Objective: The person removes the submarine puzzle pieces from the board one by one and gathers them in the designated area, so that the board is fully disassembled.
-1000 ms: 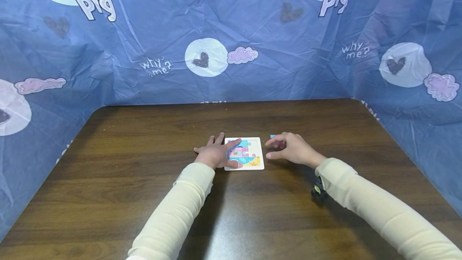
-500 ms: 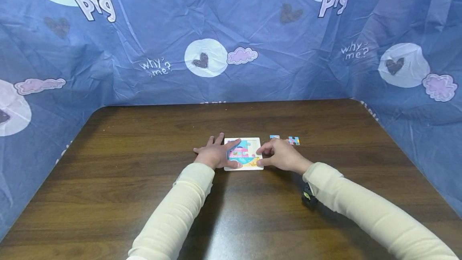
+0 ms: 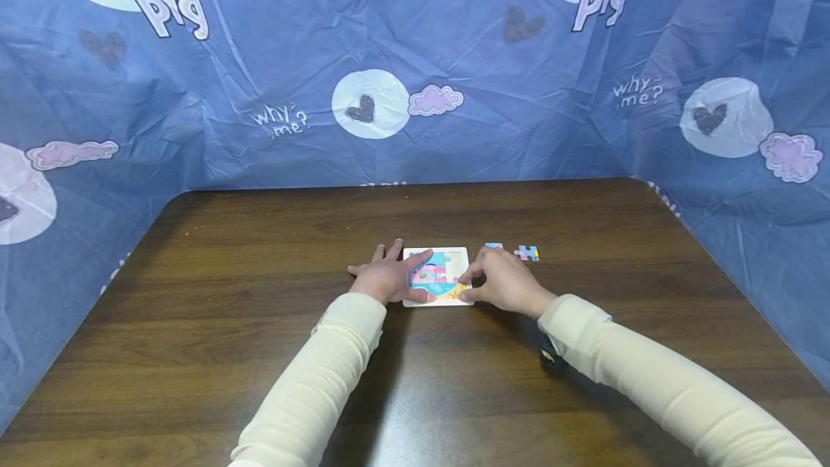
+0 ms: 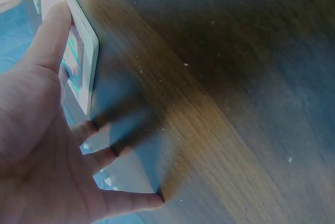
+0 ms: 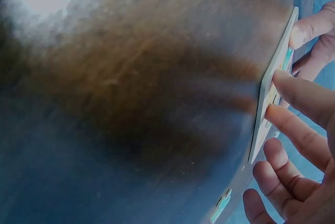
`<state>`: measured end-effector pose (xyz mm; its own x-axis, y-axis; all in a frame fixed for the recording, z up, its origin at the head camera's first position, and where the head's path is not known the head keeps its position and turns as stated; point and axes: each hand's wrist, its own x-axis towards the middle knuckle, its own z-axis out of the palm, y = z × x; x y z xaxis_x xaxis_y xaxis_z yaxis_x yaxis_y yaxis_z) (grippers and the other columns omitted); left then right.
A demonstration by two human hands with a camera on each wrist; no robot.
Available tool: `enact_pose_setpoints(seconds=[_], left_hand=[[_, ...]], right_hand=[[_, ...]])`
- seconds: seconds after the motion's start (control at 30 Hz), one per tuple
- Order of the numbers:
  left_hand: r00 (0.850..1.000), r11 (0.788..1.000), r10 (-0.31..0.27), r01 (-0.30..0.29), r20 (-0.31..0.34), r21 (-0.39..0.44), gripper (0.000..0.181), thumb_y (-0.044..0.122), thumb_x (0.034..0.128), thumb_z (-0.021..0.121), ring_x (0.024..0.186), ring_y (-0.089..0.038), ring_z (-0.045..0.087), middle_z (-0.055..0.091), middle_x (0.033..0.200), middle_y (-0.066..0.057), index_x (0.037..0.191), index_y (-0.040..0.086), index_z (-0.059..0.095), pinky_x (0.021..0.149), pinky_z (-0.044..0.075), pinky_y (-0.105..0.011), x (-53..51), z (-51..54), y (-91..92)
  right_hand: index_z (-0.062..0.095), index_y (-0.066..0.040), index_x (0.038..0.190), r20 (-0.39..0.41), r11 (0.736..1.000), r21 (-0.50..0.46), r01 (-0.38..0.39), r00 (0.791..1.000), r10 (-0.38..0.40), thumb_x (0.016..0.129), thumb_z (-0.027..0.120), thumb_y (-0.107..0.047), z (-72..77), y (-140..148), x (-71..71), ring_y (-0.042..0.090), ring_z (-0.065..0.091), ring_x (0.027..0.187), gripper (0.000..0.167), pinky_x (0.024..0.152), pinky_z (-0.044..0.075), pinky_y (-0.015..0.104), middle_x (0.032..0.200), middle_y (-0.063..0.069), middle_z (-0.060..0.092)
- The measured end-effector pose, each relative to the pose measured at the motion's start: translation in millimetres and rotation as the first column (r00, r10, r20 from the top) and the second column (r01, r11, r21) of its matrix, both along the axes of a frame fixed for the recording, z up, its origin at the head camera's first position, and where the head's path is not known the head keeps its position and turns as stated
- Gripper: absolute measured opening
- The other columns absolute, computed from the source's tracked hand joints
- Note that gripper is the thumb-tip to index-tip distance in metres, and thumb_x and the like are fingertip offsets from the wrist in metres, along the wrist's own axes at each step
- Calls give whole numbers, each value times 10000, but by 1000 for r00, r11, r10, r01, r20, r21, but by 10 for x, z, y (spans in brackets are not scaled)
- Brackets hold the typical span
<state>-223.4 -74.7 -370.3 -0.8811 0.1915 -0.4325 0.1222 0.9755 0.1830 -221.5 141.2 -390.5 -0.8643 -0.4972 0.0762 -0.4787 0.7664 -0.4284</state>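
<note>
**Right hand (image 3: 509,283) now on the puzzle board (image 3: 447,303), at its lower-right corner**

Change over the last second: right hand went from hovering beside the board to touching it. Thumb and index tips are a narrow way apart, down on the yellow corner piece (image 3: 454,293). Can't tell if they pinch it or just press; its edge is hidden under the fingertips. Other right fingers loosely bent, off the board as far as I can see.

Left hand (image 3: 378,279) hasn't budged: fingers spread wide, thumb and index lying on the board's left side, rest out on the table (image 3: 259,352). Looks like it's steadying things.

Board sits flat near mid-table, between the hands. Pink-and-teal picture section (image 3: 430,272) fills left and centre; upper right still shows pale base (image 3: 458,263).

Moving the hand also uncovered the far loose piece (image 3: 527,253), to the right of the board. Near loose piece (image 3: 493,246) lies between it and the board, partly behind the right hand.

Meaning, as I judge it: corner's getting seated or adjusted, puzzle mostly filled, upper right unfinished, at least two pieces not yet in.
</note>
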Motion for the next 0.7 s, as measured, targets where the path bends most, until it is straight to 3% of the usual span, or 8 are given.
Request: enact_pose_setpoints(seconds=[0.17, 0.53, 0.7], left_hand=[[1000, 1000, -3, 3, 0, -1, 834, 531, 946, 674, 1550, -388, 75, 47, 1710, -96, 1623, 411, 202, 1063, 238, -793, -4, -9, -3], [1000, 1000, 9, -9, 8, 15, 831, 523, 945, 679, 1549, -394, 74, 45, 1709, -106, 1623, 404, 213, 1071, 230, -788, 4, -4, -4], [1000, 1000, 10, -10, 17, 17, 835, 521, 946, 679, 1550, -392, 63, 37, 1710, -103, 1624, 406, 205, 1074, 229, -787, 18, 28, 6]], right_hand=[[810, -131, 919, 1, 999, 32, 10, 1000, -10, 769, 896, -228, 19, -31, 9, 205, 615, 865, 198, 722, 498, 378, 898, -1, 656], [739, -119, 918, 76, 997, 70, 15, 997, -20, 810, 877, -216, 46, -71, 3, 263, 590, 975, 200, 880, 493, 435, 989, 44, 614], [732, -106, 944, 64, 998, 68, 2, 998, -7, 812, 875, -220, 25, -47, -6, 250, 583, 968, 226, 883, 492, 430, 980, 37, 598]])
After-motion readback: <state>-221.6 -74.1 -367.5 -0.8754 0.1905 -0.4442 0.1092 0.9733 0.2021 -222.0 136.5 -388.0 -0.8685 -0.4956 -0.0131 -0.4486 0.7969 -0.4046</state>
